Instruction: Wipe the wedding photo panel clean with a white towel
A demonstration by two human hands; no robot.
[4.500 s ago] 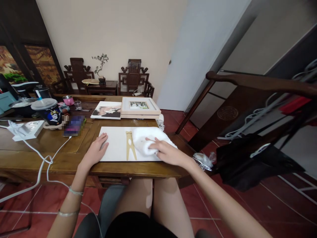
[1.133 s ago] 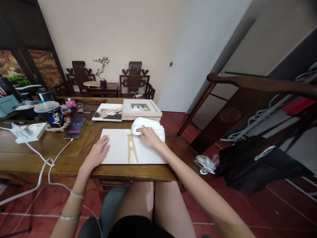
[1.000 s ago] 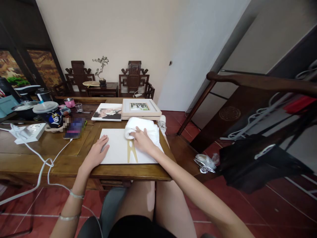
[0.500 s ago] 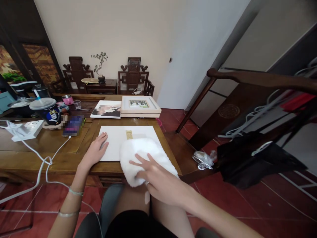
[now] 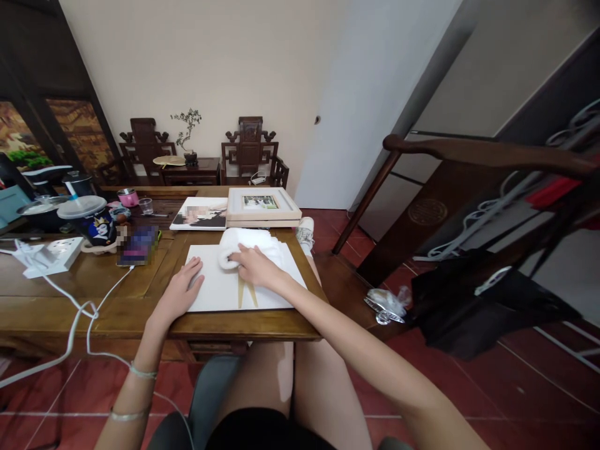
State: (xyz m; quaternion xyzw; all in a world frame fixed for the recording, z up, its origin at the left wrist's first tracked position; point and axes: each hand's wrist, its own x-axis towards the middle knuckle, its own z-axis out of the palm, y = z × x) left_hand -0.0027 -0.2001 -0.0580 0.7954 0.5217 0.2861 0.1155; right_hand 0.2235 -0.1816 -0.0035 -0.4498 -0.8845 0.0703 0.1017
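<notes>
A flat white panel lies on the wooden table before me, with a tan V-shaped piece on its face that looks like a frame's fold-out stand. My left hand rests on the panel's left edge, fingers stretched out and holding nothing. Over the panel's far half, my right hand is closed on a fluffy white cloth and presses it down. The cloth is bunched and hides the upper end of the tan piece.
Behind the panel lie a photo print and a framed picture. On the left are a phone on a white cable, a power strip and a lidded cup. A wooden chair stands at right; a foot shows beyond the table.
My right hand has carried the cloth from the panel's near right edge to its far half. The near part of the tan piece now shows. My left hand stays at the left edge.
</notes>
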